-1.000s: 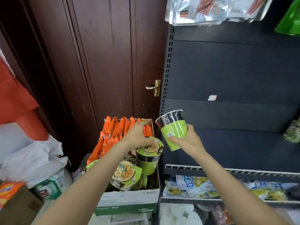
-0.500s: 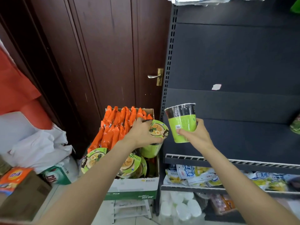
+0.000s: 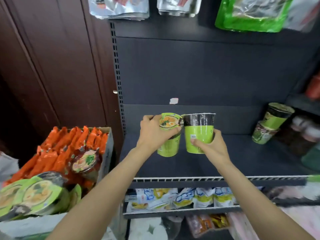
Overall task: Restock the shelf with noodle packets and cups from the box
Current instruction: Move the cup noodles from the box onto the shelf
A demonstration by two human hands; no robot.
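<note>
Two green paper noodle cups with black upper bands hang side by side above the dark grey metal shelf (image 3: 242, 158), their rims touching: the left hand (image 3: 154, 135) has its grip wrapped over the tilted lid and side of the left noodle cup (image 3: 168, 146), and the right hand (image 3: 210, 148) has its grip closed around the lower wall of the upright right noodle cup (image 3: 199, 132). Further right on the same shelf stand two more green cups stacked (image 3: 270, 125) one on the other. To the left, the open cardboard box (image 3: 107, 153) holds orange foil noodle packets (image 3: 69, 146) standing on edge and several green-lidded cups (image 3: 34, 194) lying at its near end.
</note>
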